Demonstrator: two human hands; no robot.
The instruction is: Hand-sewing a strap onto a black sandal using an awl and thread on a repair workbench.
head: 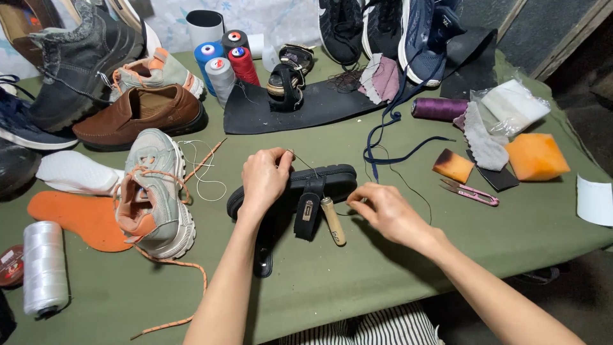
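Left hand (263, 180) clamps down over the black sandal (319, 182), fingers curled on its sole edge, mid-counter (357, 275). Right hand (386, 211) pinches a thin thread (303, 161), fingertips closed; any needle is too small to make out. A wooden-handled awl (332, 221) lies against the strap. The sandal's heel hides under the wrist. Open cloth lies toward the near edge; grey sneaker (153, 191) crowds the left.

Sandal (319, 182) laid at table (383, 268) centre; awl (333, 221) set just before it. Sneaker (153, 195) placed left, snips (469, 191) right, thread cones (223, 64) behind. Left hand (263, 179) rested on sandal.
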